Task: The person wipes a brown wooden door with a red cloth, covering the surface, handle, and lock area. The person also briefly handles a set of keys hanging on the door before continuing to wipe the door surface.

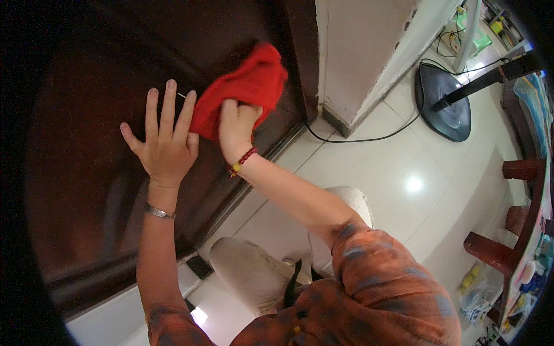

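My right hand (238, 123) presses a red cloth (255, 78) against a dark brown wooden door (86, 164), close to its frame. The cloth is bunched and slightly blurred, and it hides most of my right fingers. Left of it, my left hand (166, 138) is spread flat on the door panel with its fingers apart, holding nothing. A thin white mark or stick (181, 95) shows between two of its fingers; I cannot tell which it is.
A white wall corner (359, 56) adjoins the door frame. A black cable (372, 140) crosses the tiled floor (389, 168) by a black stand base (446, 104). At right are dark red wooden furniture legs (489, 253) and plastic bags (476, 302); a green stool (478, 39) stands farther off.
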Tool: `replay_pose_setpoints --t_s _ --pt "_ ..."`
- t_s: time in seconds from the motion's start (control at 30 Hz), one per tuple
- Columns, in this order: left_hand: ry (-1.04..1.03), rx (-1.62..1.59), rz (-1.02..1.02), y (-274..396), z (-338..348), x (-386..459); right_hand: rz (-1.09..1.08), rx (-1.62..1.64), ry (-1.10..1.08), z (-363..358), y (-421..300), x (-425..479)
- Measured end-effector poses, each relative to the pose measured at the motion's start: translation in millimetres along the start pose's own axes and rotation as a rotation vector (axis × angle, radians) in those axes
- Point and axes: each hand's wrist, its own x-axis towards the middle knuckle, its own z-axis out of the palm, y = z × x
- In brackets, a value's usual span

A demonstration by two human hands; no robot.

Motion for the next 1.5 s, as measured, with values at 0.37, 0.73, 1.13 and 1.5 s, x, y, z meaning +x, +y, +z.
replay_pose_setpoints --t_s 0.37,0.73,1.13,1.5 --pt "-0.009 0.032 -0.004 -6.0 -2.3 -3.8 -0.495 -0.166 0.005 -34.4 60.9 31.3" --pt "-0.003 -0.059 -0.016 -2.9 3.9 0.6 -0.781 -0.376 0.034 -7.7 17.9 -2.4" --pt "0.014 -0.019 -0.004 0.8 0.2 2.3 -0.533 -0.561 -0.21 -41.1 65.1 -9.4" --pt "0.037 -0.07 -0.009 0.2 -8.3 6.6 -0.614 -0.802 -0.471 -65.8 126.0 -12.4"
